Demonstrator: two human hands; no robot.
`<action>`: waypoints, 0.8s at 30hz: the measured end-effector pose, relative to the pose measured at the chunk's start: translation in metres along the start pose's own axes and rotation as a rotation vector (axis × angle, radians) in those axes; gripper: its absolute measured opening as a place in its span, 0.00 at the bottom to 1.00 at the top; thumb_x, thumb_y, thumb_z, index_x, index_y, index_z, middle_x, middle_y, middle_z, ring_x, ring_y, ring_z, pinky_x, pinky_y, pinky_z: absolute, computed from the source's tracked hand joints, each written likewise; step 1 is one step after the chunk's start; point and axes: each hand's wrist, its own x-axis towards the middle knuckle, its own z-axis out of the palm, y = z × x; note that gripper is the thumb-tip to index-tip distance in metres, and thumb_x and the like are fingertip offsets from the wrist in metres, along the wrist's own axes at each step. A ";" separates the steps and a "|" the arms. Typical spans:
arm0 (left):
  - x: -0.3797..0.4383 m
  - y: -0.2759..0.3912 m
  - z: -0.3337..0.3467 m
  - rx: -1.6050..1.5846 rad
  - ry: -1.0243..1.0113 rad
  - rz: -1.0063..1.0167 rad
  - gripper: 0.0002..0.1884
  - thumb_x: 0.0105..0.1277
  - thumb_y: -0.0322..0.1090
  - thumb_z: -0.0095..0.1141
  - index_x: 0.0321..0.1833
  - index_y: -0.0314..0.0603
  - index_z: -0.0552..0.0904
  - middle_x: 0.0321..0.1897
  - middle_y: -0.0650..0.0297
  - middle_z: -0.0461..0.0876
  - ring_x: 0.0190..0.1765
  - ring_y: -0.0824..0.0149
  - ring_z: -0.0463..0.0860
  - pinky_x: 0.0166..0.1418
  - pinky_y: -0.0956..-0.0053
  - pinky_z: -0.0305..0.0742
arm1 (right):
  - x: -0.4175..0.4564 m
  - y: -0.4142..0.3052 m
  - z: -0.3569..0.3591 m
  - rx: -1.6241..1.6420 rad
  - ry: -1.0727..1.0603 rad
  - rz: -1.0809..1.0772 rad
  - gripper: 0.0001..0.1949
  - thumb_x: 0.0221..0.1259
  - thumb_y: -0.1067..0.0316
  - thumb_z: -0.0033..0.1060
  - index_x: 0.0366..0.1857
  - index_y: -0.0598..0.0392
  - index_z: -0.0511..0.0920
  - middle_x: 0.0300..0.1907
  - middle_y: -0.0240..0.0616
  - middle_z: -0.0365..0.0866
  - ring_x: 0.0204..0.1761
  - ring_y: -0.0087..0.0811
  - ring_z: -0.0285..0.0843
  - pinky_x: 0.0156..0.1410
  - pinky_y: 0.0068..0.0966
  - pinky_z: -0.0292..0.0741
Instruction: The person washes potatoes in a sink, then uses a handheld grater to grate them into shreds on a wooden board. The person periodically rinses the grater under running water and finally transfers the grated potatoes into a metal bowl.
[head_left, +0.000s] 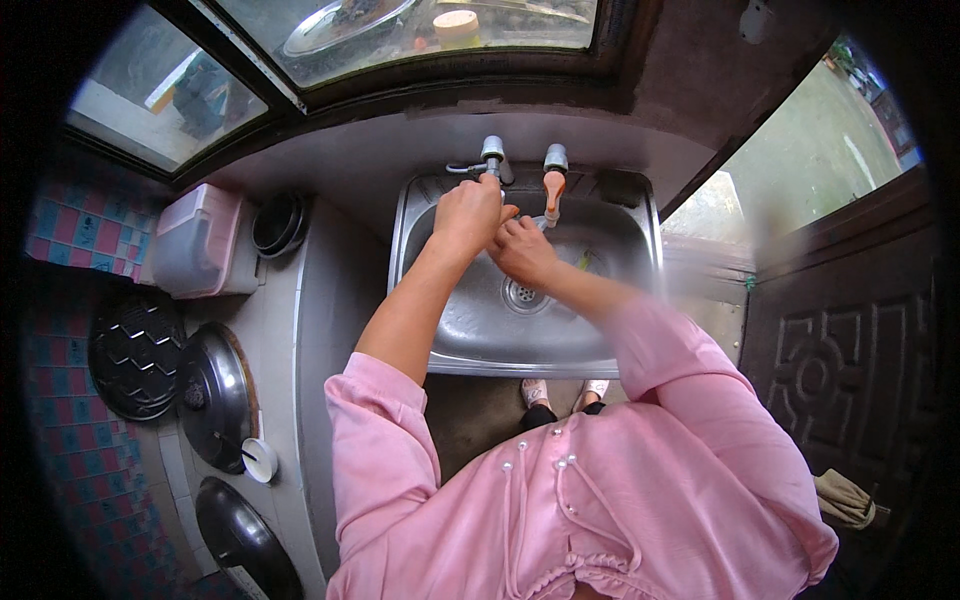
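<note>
My left hand (471, 214) is at the left tap (492, 154) and covers its lower part. Its fingertips are hidden, so its grip does not show. Just below and to the right, my right hand (523, 251) is bent over the stainless steel sink (480, 330), close against the left hand. Whether its fingers hold anything is hidden. To the right stands a second tap (555, 157) with an orange lever handle (553, 187), its spout near my right fingers. Under my right hand lies the drain strainer (525, 295). A green scrap (584, 260) rests in the basin.
Left of the sink, a tiled counter (274, 330) holds a plastic bin (199, 244), dark bowls (277, 225), metal lids (217, 397) and a small white bowl (259, 460). A window (442, 67) is ahead. A panelled door (840, 375) stands at right, with a cloth (844, 499) near it.
</note>
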 end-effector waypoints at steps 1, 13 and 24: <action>-0.001 0.001 -0.001 0.004 0.000 -0.007 0.21 0.56 0.47 0.64 0.38 0.33 0.76 0.31 0.46 0.83 0.38 0.49 0.84 0.41 0.60 0.79 | -0.002 0.004 -0.006 0.015 0.036 0.035 0.04 0.52 0.65 0.52 0.27 0.49 0.78 0.33 0.36 0.76 0.39 0.34 0.73 0.41 0.32 0.67; -0.001 0.002 -0.001 0.004 -0.017 -0.010 0.21 0.55 0.46 0.65 0.38 0.33 0.77 0.30 0.47 0.83 0.36 0.50 0.84 0.40 0.61 0.80 | -0.027 -0.007 -0.007 0.288 -0.112 0.655 0.09 0.48 0.65 0.62 0.31 0.53 0.73 0.34 0.37 0.75 0.41 0.41 0.77 0.42 0.39 0.75; -0.001 0.001 -0.002 0.008 -0.039 -0.014 0.21 0.56 0.47 0.64 0.38 0.33 0.77 0.31 0.47 0.83 0.38 0.51 0.85 0.41 0.61 0.80 | 0.001 -0.002 0.014 1.838 -0.206 1.759 0.06 0.62 0.70 0.52 0.38 0.61 0.74 0.31 0.45 0.80 0.26 0.38 0.81 0.26 0.30 0.77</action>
